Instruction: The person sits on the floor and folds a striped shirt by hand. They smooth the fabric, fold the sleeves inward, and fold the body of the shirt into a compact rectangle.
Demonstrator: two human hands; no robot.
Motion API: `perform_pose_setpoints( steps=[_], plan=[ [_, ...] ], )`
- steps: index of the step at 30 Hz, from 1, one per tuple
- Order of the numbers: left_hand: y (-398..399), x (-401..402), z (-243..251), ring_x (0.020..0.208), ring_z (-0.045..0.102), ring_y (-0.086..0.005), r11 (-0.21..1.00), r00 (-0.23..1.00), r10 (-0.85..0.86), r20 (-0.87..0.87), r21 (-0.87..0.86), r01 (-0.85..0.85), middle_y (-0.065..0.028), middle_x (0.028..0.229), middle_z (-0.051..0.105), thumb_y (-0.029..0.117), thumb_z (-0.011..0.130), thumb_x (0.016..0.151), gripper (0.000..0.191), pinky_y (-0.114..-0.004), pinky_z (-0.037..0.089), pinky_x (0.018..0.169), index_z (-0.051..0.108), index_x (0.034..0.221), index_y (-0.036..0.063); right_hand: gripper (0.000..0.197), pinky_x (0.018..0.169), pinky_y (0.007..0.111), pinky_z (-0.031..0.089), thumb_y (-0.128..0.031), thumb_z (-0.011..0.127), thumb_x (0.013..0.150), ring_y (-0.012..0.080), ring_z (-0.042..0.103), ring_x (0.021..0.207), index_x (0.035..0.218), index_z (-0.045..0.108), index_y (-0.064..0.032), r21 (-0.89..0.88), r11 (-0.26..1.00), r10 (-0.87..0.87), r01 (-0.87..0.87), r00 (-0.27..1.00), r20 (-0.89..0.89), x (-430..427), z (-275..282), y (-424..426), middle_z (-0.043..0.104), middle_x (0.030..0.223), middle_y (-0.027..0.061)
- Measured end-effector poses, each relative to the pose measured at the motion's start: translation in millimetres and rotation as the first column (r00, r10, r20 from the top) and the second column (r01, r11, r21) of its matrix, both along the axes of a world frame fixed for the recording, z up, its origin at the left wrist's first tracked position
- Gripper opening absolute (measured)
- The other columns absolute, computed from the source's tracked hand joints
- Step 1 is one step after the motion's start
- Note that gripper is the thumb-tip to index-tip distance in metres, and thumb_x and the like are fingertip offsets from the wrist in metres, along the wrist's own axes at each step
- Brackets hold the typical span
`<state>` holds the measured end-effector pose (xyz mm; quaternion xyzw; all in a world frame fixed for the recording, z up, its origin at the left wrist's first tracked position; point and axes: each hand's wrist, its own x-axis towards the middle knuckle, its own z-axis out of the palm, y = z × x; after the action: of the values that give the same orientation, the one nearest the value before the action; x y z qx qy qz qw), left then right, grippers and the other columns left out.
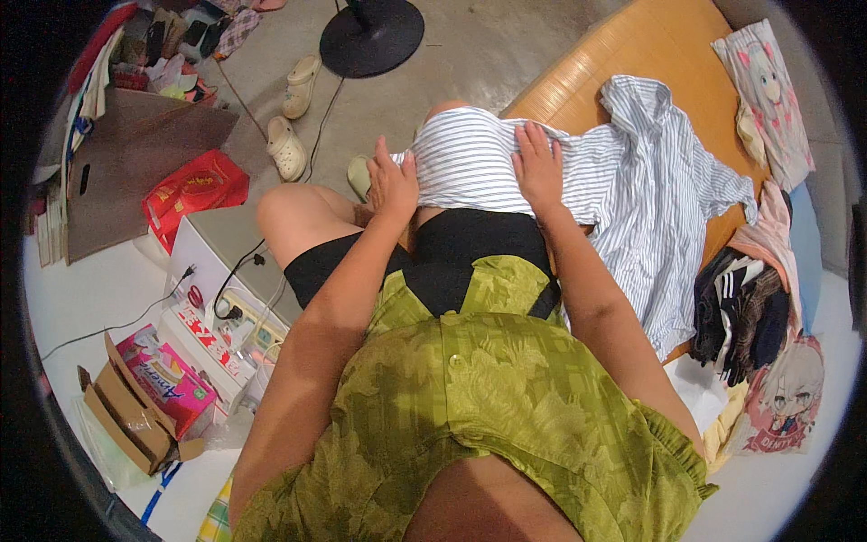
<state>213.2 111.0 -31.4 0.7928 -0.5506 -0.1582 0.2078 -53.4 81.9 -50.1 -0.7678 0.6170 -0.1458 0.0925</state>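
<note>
A white shirt with dark stripes (467, 159) has one sleeve spread over my raised leg. Its collar, body and other sleeve lie crumpled to the right on a tan mat-covered surface (576, 68). My left hand (393, 183) is at the sleeve's left edge, thumb against the cloth and index finger pointing away from me. Whether it pinches the cloth is unclear. My right hand (540, 168) rests flat on the sleeve at the right side of the leg, fingers slightly apart.
Folded clothes (742, 311) and a printed pillow (765, 101) lie at right. At left are a grey-topped cabinet (223, 230), a red bag (196, 193), a power strip (267, 335) with cords and an opened cardboard box (129, 413). Clogs (286, 146) and a black round base (372, 40) stand on the floor.
</note>
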Motion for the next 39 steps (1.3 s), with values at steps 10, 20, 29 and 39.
perform_pose_setpoints(
  steps=[10,20,29,39],
  plan=[
    [54.4,-11.3,68.0,0.102,0.054,-0.0290,0.614,0.573,-0.786,-0.231,-0.397,0.682,-0.0083,0.103,0.060,0.012,0.071,0.081,0.035,-0.038,0.043,0.091,0.066,0.115,0.0070,0.034,0.113,0.045,0.029,-0.010,0.057,0.093,0.0333,0.042,0.136,0.127,0.060,-0.0090,-0.066,0.801,0.555,-0.595,0.695,0.458,54.2,95.4,-10.7,0.055,0.137,0.0127],
    [74.4,6.2,83.9,0.099,0.059,-0.0297,0.603,0.532,-0.798,-0.285,-0.411,0.684,-0.0111,0.107,0.062,0.006,0.070,0.081,0.039,-0.038,0.047,0.087,0.064,0.120,0.0053,0.040,0.115,0.054,0.018,-0.032,0.045,0.098,0.0331,0.028,0.143,0.134,0.055,-0.0161,-0.057,0.787,0.616,-0.615,0.776,0.135,75.5,83.1,-22.7,0.041,0.149,0.0106],
    [49.1,-4.7,84.5,0.099,0.063,-0.0274,0.708,0.671,-0.668,-0.321,-0.554,0.439,-0.0103,0.107,0.065,0.007,0.071,0.083,0.027,-0.036,0.050,0.086,0.064,0.109,0.0042,0.040,0.114,0.054,0.021,-0.030,0.050,0.095,0.0325,0.030,0.142,0.132,0.057,-0.0175,-0.053,0.815,0.577,-0.577,0.802,0.151,75.7,86.8,-19.8,0.044,0.147,0.0093],
    [45.7,2.5,88.1,0.094,0.056,-0.0158,0.982,-0.796,0.122,-0.593,-0.045,0.184,0.0001,0.094,0.059,0.022,0.067,0.092,0.014,-0.038,0.046,0.095,0.058,0.093,0.0105,0.037,0.114,0.054,0.021,-0.029,0.053,0.093,0.0294,0.033,0.141,0.128,0.060,-0.0190,-0.043,0.839,0.540,-0.542,0.820,0.189,78.4,90.5,-18.0,0.046,0.145,0.0068]
  ],
)
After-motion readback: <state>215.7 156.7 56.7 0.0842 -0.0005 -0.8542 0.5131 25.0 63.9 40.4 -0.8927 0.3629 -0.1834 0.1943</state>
